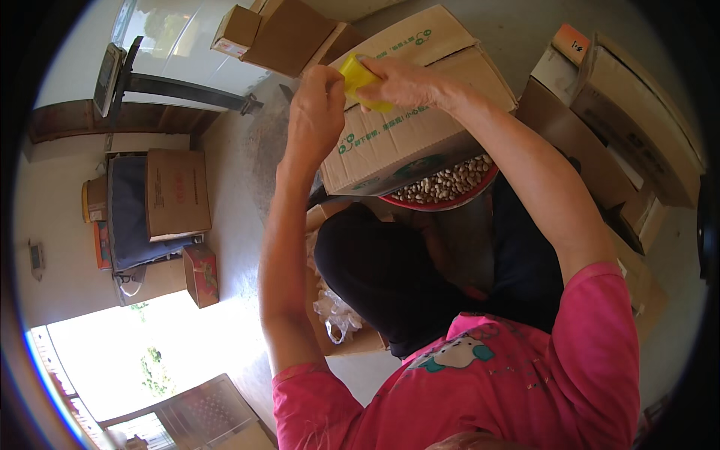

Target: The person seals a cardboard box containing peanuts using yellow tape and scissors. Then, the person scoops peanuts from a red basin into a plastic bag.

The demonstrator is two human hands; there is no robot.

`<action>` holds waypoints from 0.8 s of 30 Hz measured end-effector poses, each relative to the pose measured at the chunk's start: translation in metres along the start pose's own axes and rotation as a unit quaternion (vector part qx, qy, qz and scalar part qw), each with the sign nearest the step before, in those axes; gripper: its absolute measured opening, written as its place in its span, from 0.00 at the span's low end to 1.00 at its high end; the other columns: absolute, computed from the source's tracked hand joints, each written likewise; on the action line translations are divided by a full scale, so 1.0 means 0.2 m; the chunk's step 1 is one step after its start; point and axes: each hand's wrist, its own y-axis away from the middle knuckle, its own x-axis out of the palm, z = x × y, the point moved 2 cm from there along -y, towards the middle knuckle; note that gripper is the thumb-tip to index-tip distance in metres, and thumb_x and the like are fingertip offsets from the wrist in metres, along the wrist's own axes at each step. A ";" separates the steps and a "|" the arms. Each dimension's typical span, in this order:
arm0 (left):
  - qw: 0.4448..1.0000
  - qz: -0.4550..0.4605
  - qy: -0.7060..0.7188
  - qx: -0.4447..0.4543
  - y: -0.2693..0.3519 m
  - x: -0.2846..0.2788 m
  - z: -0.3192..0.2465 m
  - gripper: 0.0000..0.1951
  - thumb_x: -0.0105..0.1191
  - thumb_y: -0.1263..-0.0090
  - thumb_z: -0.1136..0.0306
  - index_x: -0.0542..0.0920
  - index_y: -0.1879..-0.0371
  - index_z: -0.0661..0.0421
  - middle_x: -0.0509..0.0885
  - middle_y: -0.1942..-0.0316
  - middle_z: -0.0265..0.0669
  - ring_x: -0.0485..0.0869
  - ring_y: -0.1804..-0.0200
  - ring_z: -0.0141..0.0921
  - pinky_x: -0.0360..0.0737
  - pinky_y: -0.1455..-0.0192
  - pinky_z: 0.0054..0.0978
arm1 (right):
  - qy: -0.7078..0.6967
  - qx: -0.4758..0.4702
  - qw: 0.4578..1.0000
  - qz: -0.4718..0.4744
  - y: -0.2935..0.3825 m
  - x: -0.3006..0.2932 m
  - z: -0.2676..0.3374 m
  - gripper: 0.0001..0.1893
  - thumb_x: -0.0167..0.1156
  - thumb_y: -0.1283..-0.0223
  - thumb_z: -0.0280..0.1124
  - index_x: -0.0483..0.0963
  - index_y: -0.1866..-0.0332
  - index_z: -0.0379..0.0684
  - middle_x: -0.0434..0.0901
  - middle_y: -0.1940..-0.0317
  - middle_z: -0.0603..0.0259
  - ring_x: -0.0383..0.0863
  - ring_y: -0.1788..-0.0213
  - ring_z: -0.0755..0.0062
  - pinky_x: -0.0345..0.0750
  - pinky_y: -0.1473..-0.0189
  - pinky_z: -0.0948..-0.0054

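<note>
My right hand (388, 84) grips a roll of yellow adhesive tape (353, 76) above a large cardboard box (405, 132). Right beside the roll, my left hand (320, 107) has its fingers curled and pinched at the tape's edge; the exact spot between its fingertips is hard to make out. The box has its top flaps folded down, with green printing and a seam across the top. Partly beneath its near side shows a red-rimmed basin (444, 207) of unshelled peanuts (441, 185).
At right stand more cardboard boxes (641, 129), with others (287, 39) beyond the work box. A platform scale's post (185, 91) rises at left. An open carton (360, 343) with plastic bags (337, 315) lies by my legs. A stacked box (177, 194) is farther left.
</note>
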 end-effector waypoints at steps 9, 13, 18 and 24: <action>0.991 -0.012 -0.133 -0.002 0.04 0.04 -0.09 0.04 0.52 0.33 0.76 0.78 0.63 0.60 0.80 0.63 0.45 0.82 0.62 0.47 0.78 0.61 0.40 | -0.015 -0.033 0.999 -0.020 -0.03 0.02 -0.05 0.16 0.58 0.42 0.38 0.72 0.56 0.37 0.82 0.66 0.58 0.80 0.64 0.68 0.76 0.60 0.70; 0.982 -0.005 -0.188 -0.001 0.04 0.05 -0.10 0.02 0.53 0.34 0.76 0.76 0.65 0.59 0.78 0.65 0.45 0.81 0.64 0.47 0.78 0.64 0.42 | 0.012 -0.021 1.000 -0.011 0.00 0.01 0.01 0.16 0.59 0.43 0.38 0.73 0.56 0.37 0.81 0.65 0.58 0.80 0.62 0.68 0.75 0.59 0.70; 0.988 -0.037 -0.151 -0.004 0.05 0.06 -0.06 0.04 0.52 0.34 0.76 0.74 0.63 0.58 0.78 0.65 0.46 0.80 0.64 0.49 0.77 0.64 0.44 | 0.033 -0.046 0.998 -0.006 -0.01 0.00 0.00 0.17 0.59 0.45 0.39 0.73 0.55 0.38 0.81 0.64 0.60 0.79 0.61 0.69 0.74 0.57 0.70; 0.994 -0.051 -0.095 0.010 0.04 0.02 -0.09 0.09 0.52 0.33 0.77 0.77 0.55 0.60 0.80 0.60 0.47 0.80 0.59 0.49 0.77 0.58 0.42 | 0.041 -0.099 0.994 0.004 -0.03 -0.02 -0.06 0.17 0.58 0.41 0.42 0.73 0.54 0.40 0.80 0.65 0.63 0.77 0.61 0.72 0.73 0.57 0.72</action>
